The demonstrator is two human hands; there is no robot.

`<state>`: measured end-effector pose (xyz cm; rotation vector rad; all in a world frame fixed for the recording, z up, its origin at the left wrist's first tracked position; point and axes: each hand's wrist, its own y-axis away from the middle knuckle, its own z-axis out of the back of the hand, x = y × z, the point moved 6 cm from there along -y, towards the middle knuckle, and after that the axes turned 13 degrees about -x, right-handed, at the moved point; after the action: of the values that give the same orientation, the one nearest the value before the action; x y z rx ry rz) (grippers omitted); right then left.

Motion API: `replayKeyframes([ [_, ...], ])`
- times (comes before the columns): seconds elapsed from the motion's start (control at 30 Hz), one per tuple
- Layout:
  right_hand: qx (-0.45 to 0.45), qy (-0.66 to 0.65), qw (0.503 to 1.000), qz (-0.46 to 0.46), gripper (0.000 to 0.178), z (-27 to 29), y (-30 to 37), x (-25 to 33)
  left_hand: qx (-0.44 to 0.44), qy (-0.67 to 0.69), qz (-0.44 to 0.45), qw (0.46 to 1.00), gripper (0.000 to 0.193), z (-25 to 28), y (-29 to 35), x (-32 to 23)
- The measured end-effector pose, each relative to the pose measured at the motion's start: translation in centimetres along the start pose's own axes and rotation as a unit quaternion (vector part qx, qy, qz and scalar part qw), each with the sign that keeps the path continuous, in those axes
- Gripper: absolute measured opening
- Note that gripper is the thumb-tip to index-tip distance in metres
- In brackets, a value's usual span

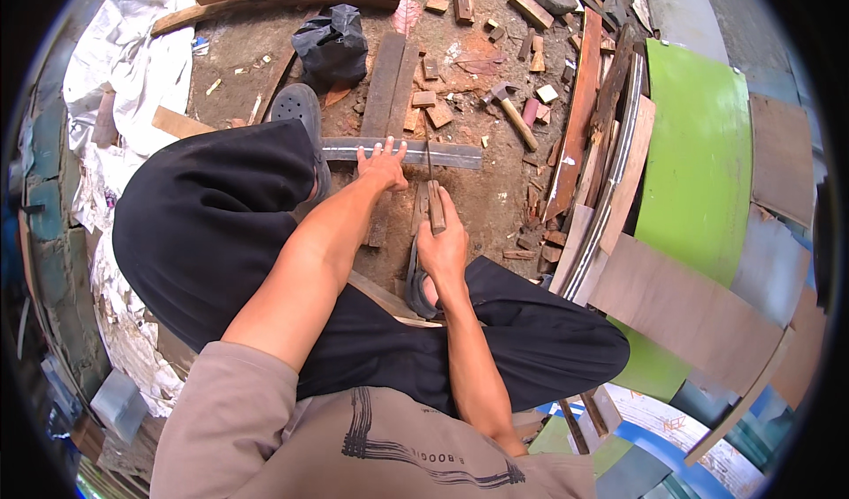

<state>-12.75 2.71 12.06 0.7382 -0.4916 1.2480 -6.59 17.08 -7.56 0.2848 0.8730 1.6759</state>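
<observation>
A grey wooden strip (456, 156) with a pale line along it lies crosswise over dark planks (384, 83) on the ground. My left hand (382, 168) presses on it with fingers spread, holding it down from above. In my right hand (442, 244) is the wooden handle of a handsaw (436, 209), fingers wrapped round it. The saw's thin blade points away from me and crosses the strip to the right of my left hand. Whether its teeth have cut into the wood, I cannot tell. My left foot in a grey clog (299, 110) is at the strip's left end.
A hammer (513, 117) lies beyond, among several wood offcuts (439, 113). Long boards (577, 119) and a green sheet (699, 154) are stacked at the right. At the left is white cloth (133, 48); a black plastic bag (331, 46) sits farther off.
</observation>
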Motion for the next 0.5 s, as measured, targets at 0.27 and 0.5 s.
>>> replayKeyframes([
  [0.27,0.013,-0.023,1.000,0.012,0.056,3.1,4.6,1.0,0.006,-0.021,0.007,1.000,0.098,0.4,0.7,0.2],
  [0.5,0.043,-0.008,0.999,-0.001,0.059,3.1,3.7,1.7,0.022,-0.025,0.001,0.999,0.098,0.1,1.2,-0.1],
])
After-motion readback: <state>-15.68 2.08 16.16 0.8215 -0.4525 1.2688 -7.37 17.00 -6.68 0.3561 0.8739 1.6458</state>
